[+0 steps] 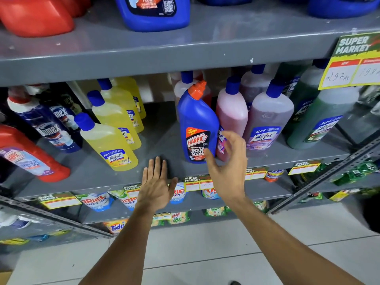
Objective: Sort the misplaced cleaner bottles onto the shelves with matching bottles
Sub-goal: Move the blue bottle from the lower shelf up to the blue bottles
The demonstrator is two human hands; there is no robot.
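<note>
The grey middle shelf ran across in front of me, loaded in colour groups: yellow bottles on the left, pink bottles and a purple bottle in the middle-right, green bottles further right. Between the yellow and pink groups lay a bare strip of shelf.

At the right edge of that gap stood the blue bottle with its orange cap, the odd one out among the floor cleaners. It stood upright near the front edge, its long axis running up and down and its neck bending to the right, its side pressed against the front pink bottle. A bigger blue jug sat on the shelf above, which I judged the likelier home for it.

My right hand was the nearer one. It was spread wide and held nothing, with the thumb just at the lower front of the blue bottle's label and the fingers curled towards its right side; whether the thumb actually touched, I could not tell. The bottle lay up and to the left of my palm, so closing round its lower body looked like the move.

My left hand was flat, open and empty, fingers resting over the shelf's front lip, below and left of the bottle.
</note>
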